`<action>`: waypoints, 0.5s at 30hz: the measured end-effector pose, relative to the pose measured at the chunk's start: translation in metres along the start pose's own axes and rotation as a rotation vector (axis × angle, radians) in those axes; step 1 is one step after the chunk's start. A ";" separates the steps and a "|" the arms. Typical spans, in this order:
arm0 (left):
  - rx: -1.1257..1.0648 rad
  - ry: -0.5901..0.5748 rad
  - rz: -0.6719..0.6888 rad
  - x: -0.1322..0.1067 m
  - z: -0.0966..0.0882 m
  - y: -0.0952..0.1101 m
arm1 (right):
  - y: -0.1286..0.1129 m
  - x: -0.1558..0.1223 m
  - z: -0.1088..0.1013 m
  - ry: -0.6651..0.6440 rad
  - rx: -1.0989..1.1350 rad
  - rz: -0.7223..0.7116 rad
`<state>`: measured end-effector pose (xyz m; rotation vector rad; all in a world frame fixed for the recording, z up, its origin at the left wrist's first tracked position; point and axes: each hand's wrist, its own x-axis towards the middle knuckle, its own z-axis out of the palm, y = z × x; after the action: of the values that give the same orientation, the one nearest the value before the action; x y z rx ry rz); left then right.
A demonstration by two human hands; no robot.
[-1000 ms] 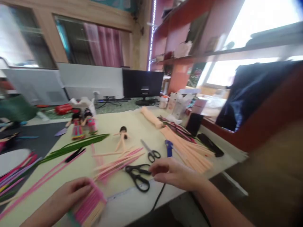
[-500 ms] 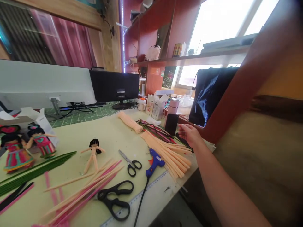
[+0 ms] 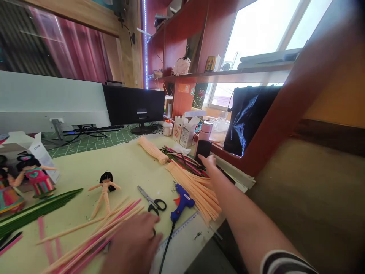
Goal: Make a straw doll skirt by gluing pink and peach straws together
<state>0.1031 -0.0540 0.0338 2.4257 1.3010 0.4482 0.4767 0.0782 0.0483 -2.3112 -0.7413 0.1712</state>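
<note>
My right hand (image 3: 210,163) is at a dark phone (image 3: 204,147) that stands upright in front of a pink thermos (image 3: 205,129). One digit lies across the phone's lower front; the other fingers are mostly hidden. Smeared by motion, my left hand (image 3: 132,243) is over the large black-handled scissors, covering nearly all of them. Beside it lie peach and pink fuzzy stems (image 3: 94,243). Small scissors (image 3: 152,199) and a blue glue gun (image 3: 182,201) rest just beyond. A bare doll figure (image 3: 105,190) with black hair lies to the left.
Peach stems (image 3: 196,190) fan out near the right table edge, with dark and pink stems (image 3: 182,158) behind. Dressed dolls (image 3: 37,175) and green stems (image 3: 48,205) are at left. Monitors (image 3: 134,108) stand at the back. The glue gun's cord (image 3: 167,247) runs toward me.
My right hand has moved left from beside the phone onto its lower part. My left hand has entered from below, over the large scissors. The view has shifted slightly right.
</note>
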 end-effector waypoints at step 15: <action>0.176 -0.289 0.008 0.084 0.069 0.070 | -0.013 -0.003 0.036 0.192 -0.158 0.176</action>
<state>0.2287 -0.0297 0.0131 2.5210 1.2495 -0.0188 0.4563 0.1052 0.0294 -2.4999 -0.4700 -0.0318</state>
